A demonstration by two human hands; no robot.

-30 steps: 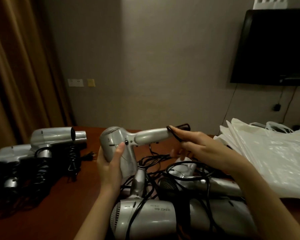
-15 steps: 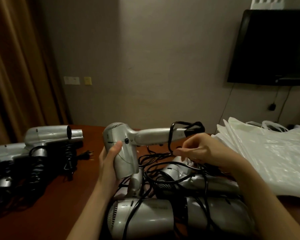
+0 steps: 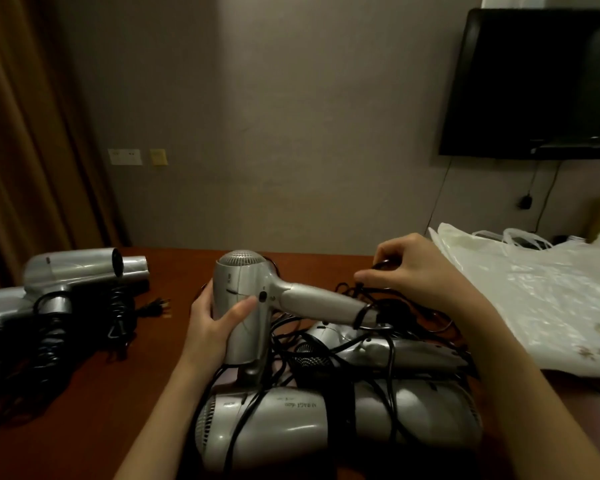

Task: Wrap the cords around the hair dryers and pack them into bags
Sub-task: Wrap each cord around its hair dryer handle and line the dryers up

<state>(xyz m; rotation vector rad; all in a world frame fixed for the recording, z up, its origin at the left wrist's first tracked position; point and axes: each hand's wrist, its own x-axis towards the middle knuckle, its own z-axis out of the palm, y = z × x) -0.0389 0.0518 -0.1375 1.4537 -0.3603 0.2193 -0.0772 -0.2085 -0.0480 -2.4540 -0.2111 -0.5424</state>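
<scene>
Lower now than half a second ago, the dryer (image 3: 243, 306) has come down toward the pile, its handle tipped to the right and slightly downward instead of lying level, and the right hand (image 3: 416, 275) has lifted over the handle's end with the cord (image 3: 362, 315). One black loop sits round the tip of the handle, and the rest runs up into the curled fingers (image 3: 371, 282) of that hand, which pinch it just above the handle. The left hand (image 3: 215, 322) grips the silver body from behind, thumb laid across its front near the switch, grille facing up and away. Under it, on the brown table (image 3: 125, 393), lies a heap of unwrapped dryers (image 3: 309, 417) tangled in loose black cords, the nearest one large and lying on its side. Well to the left another group of dryers (image 3: 84, 271) rests with coiled cords and a plug (image 3: 158, 306) beside them. To the right, a stack of white plastic bags (image 3: 534, 299) lies flat on the table, close by the right wrist. Behind, a dark screen (image 3: 541, 81) hangs on the wall, with a brown curtain (image 3: 25, 133) on the left and sockets (image 3: 125, 156) low on the wall
</scene>
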